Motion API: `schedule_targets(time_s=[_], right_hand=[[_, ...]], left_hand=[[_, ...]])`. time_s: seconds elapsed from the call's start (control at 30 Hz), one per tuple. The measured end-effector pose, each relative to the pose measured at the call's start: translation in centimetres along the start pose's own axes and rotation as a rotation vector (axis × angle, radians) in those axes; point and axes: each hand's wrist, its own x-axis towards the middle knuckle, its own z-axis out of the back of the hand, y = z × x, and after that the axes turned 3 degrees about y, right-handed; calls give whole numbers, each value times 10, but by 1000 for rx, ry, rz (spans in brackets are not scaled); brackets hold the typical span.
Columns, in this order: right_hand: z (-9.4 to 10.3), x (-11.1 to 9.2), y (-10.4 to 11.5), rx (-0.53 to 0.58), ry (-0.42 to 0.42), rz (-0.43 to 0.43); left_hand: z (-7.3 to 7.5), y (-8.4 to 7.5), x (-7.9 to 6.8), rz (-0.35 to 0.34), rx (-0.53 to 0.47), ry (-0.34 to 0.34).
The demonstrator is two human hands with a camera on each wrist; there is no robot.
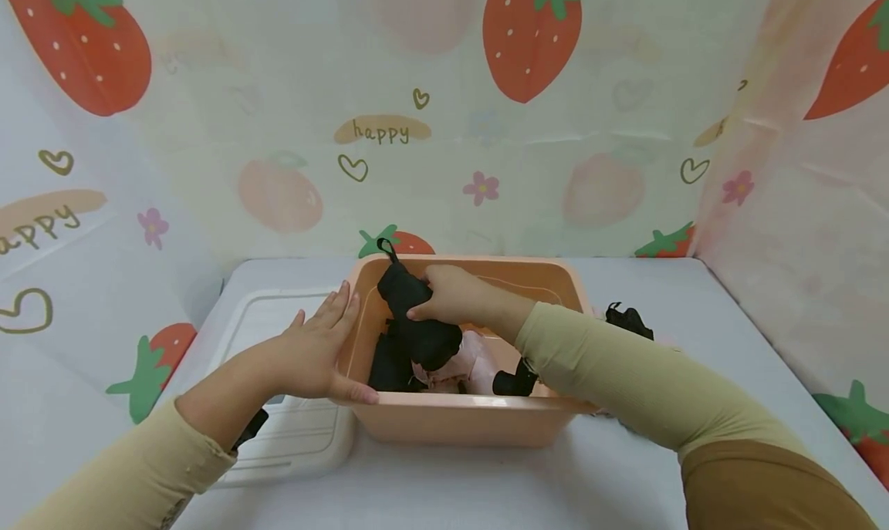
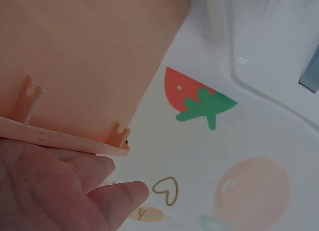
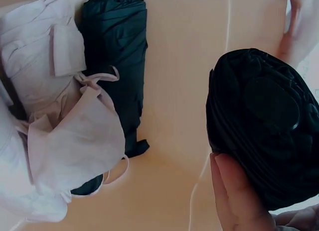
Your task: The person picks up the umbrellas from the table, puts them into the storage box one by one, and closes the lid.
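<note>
My right hand [image 1: 451, 295] grips a black folded umbrella [image 1: 410, 314] over the peach plastic bin [image 1: 458, 418], its strap loop pointing up and away. In the right wrist view the umbrella's blunt end [image 3: 271, 104] faces the camera, fingers along its side. My left hand [image 1: 312, 352] rests on the bin's left rim, fingers straight and spread, thumb at the front corner. Inside the bin lie another black folded umbrella [image 3: 114, 57], a pale pink folded umbrella [image 3: 40, 37] with a loose pink cloth pouch [image 3: 82, 146], and a black item [image 1: 515, 380] at the right.
A white lid [image 1: 299, 445] lies on the white-covered table [image 1: 486, 491] left of the bin, partly under my left arm. Right of the bin, a black ruffled item [image 1: 628, 319] shows behind my right sleeve. Strawberry-print cloth [image 1: 417, 190] hangs around the table.
</note>
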Motion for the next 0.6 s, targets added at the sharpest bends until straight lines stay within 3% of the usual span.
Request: schedule_targets(time_s=[0.6], right_hand=[[-18,15,-8,148,38,6]], left_hand=[[1,-1,-1,-23,3,-3]])
